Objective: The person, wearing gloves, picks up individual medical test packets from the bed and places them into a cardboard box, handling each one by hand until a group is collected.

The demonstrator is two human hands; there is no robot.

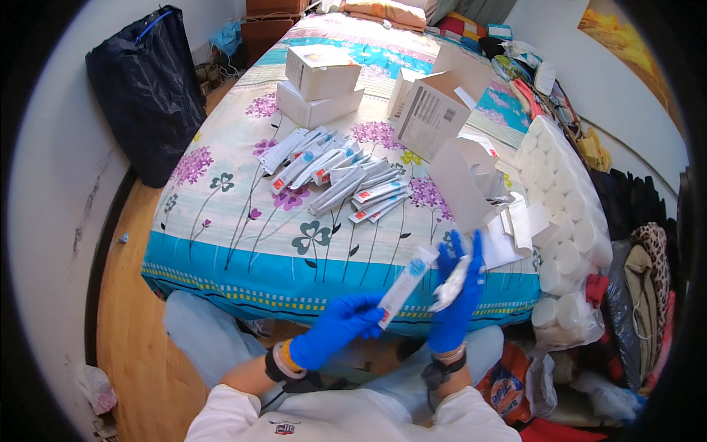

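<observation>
My left hand (342,326), in a blue glove, grips the lower end of a slim white sealed packet (407,283) with a blue print and a red corner. The packet slants up to the right, its top end close to the fingers of my right hand (461,312). That hand is also gloved in blue, fingers stretched upward, with a crumpled white tissue or wipe (452,284) held against the palm. Beyond my hands, many similar packets (337,168) lie in overlapping rows on the flowered bedspread (265,237). An opened white carton (461,185) with packets inside lies to their right.
Two white boxes (320,83) are stacked behind the packets. A printed carton (433,116) with raised flaps stands at right. Wrapped toilet rolls (563,221) line the bed's right edge, beside piled clothes (646,276). A dark bag (146,99) leans on the left wall.
</observation>
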